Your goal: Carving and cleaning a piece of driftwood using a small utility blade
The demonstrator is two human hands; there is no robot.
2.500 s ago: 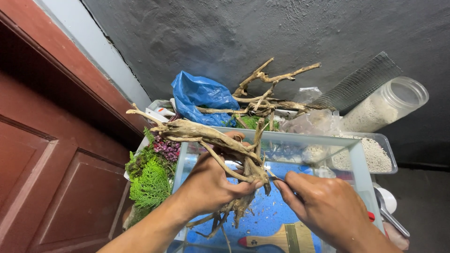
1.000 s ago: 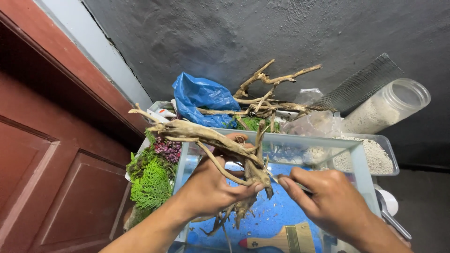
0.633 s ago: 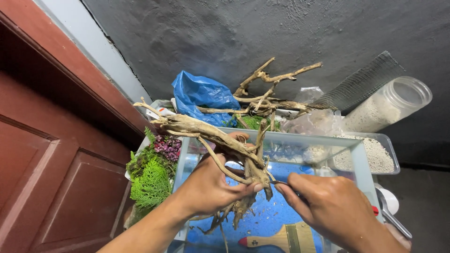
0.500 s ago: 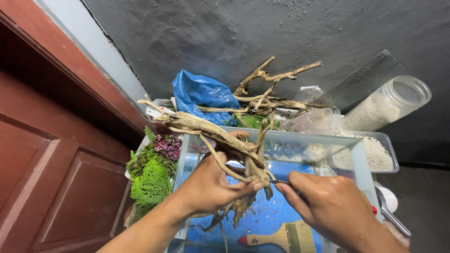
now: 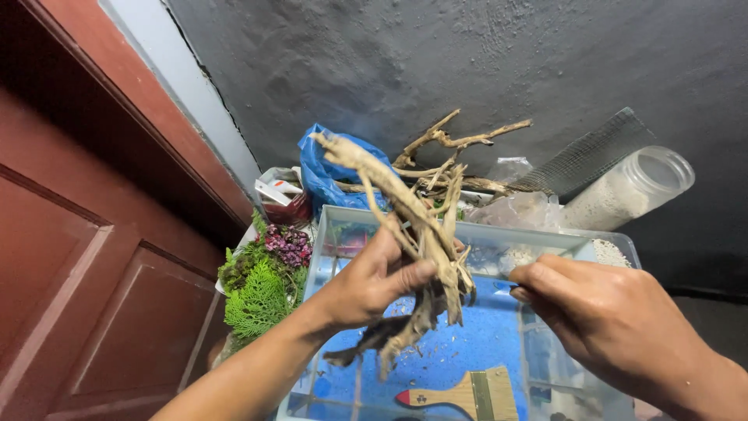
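My left hand (image 5: 374, 284) fingers clamp the driftwood branch (image 5: 417, 234), its long axis rising up-left; my right hand (image 5: 615, 327), fingers pinched together, waits just right of it.

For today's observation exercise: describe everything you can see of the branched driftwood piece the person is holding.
The driftwood is a pale tan, dry-looking, gnarled piece with several thin forking branches. Its long main limb slants up to the left, ending before the blue bag; darker stubs hang down below. The left hand grips its middle, holding it above the clear tank. The right hand is close beside it; contact is unclear.
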